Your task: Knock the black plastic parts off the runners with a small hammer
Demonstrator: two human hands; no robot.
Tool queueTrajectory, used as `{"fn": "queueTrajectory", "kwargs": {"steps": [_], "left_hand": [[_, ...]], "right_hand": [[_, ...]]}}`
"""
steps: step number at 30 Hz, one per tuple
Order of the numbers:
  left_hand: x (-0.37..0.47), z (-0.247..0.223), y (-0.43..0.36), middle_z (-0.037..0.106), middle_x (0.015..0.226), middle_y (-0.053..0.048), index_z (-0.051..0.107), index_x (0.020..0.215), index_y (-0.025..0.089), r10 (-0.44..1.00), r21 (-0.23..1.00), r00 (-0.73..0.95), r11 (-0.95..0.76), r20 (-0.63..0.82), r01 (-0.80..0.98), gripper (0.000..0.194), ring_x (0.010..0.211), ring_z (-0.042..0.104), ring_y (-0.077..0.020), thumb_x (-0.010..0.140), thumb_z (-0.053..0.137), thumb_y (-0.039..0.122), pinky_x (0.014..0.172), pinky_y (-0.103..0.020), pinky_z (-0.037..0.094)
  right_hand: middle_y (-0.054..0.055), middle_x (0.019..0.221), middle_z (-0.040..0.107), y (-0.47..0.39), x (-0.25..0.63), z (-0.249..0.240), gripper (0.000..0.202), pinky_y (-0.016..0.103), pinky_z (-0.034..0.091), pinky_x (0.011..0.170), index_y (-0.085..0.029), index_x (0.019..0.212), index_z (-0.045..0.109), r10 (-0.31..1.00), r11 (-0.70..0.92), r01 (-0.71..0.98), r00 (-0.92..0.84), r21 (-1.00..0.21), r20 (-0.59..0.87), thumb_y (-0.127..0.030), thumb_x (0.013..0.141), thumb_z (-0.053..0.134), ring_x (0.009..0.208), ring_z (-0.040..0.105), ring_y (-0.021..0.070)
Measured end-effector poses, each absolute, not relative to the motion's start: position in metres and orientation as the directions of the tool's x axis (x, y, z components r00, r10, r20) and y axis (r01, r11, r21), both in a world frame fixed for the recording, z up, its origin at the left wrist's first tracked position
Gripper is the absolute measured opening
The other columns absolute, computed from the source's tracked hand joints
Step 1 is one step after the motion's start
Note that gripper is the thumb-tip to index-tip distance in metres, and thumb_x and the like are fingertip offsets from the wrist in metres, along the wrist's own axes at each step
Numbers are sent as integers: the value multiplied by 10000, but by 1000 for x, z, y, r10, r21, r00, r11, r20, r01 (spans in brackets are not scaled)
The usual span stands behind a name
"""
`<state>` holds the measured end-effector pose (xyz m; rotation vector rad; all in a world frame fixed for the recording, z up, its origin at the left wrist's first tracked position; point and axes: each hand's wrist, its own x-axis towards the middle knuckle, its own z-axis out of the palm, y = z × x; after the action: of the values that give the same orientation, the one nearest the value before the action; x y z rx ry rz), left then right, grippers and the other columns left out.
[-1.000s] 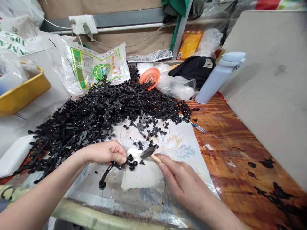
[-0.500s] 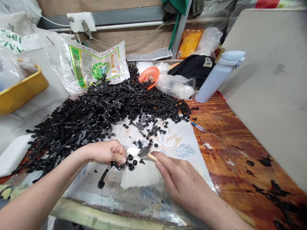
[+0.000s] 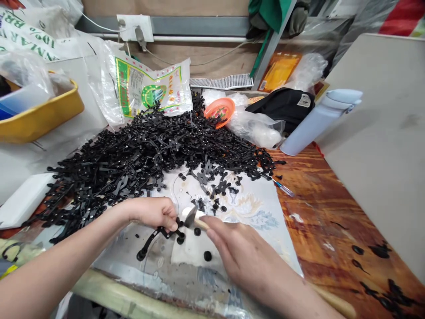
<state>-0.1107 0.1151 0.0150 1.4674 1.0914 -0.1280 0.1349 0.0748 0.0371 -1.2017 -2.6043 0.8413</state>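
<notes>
yellow tub (image 3: 43, 117): far left, part hidden by plastic wrap.
heap of black plastic strips (image 3: 133, 159): far left to centre of the worktop (image 3: 332, 212); large and untouched, so by the look of it most of the lot is still to be worked.
printed bag (image 3: 149, 91): behind the heap, lying flat.
left hand (image 3: 152, 212): near centre, grip pinching one black strip (image 3: 156, 235) by its far end; the strip lies on the pale cloth (image 3: 252, 208), its round end pointing near-left.
small hammer (image 3: 192, 217): dark head just right of the left fingertips, above the strip's pinched end; whether it touches cannot be told.
right hand (image 3: 242, 257): near centre-right, grip closed round the hammer's wooden handle.
loose black pieces (image 3: 207, 255): a few beside the hands, more scattered on the cloth beyond; only a small share looks separated.
pale bottle (image 3: 318, 122): far right, leaning.
</notes>
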Motion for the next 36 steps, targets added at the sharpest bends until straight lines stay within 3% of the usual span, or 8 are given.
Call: {"fn": "queueTrajectory", "kwargs": {"steps": [5,9,12,17,21,25,29,36], "left_hand": [[-110,14,111,547,526,37,618,586,159,564,752,558,186,-609,633,213,526,451,-107,748,621,297,518,-208,347],[-113,27,104,518,534,41,623,619,159,566,774,572,206,-594,599,186,513,421,-98,761,605,277,502,-205,334],[-113,38,96,477,555,49,629,698,157,582,786,557,266,-593,558,189,481,350,-84,787,584,318,447,-201,273],[-103,39,87,388,525,69,588,685,157,542,805,601,309,-587,507,226,455,292,-71,799,590,352,419,-209,210],[-102,32,81,368,522,71,581,680,152,568,813,595,284,-569,508,229,465,280,-71,812,581,339,429,-212,203],[-107,31,72,385,535,67,593,706,145,602,819,570,299,-560,489,252,469,289,-69,804,583,377,430,-197,217],[-112,31,65,401,554,60,600,723,144,601,805,545,342,-584,485,324,467,323,-73,787,577,461,429,-189,274],[-101,27,63,357,542,68,544,660,157,628,817,540,311,-560,486,286,467,290,-75,811,546,400,441,-217,218]], "right_hand": [[28,852,660,85,146,55,327,268,458,639,-253,1222,520,794,472,528,-603,-706,80,-317,988,300,724,628,165],[23,942,667,88,164,41,320,269,457,657,-269,1218,525,851,363,584,-525,-727,3,-322,985,312,773,637,169],[15,859,668,81,174,27,281,276,447,649,-258,1146,551,870,295,635,-488,-714,-75,-333,966,349,755,633,182],[-48,559,523,62,164,19,99,239,336,483,-223,890,586,875,188,713,-434,-676,-215,-273,832,523,493,480,133],[-70,521,474,55,141,15,130,218,284,474,-228,839,591,840,202,685,-488,-700,-236,-156,750,530,461,428,103],[-53,521,461,56,126,11,105,222,244,477,-210,668,536,867,250,742,-458,-622,-198,-139,744,519,466,397,94],[-43,532,489,60,115,12,92,225,232,477,-203,667,545,901,181,786,-374,-591,-221,-203,749,589,471,407,94],[-38,546,534,61,125,11,42,226,246,489,-208,734,582,910,129,774,-341,-620,-236,-177,717,605,477,435,100]]}}
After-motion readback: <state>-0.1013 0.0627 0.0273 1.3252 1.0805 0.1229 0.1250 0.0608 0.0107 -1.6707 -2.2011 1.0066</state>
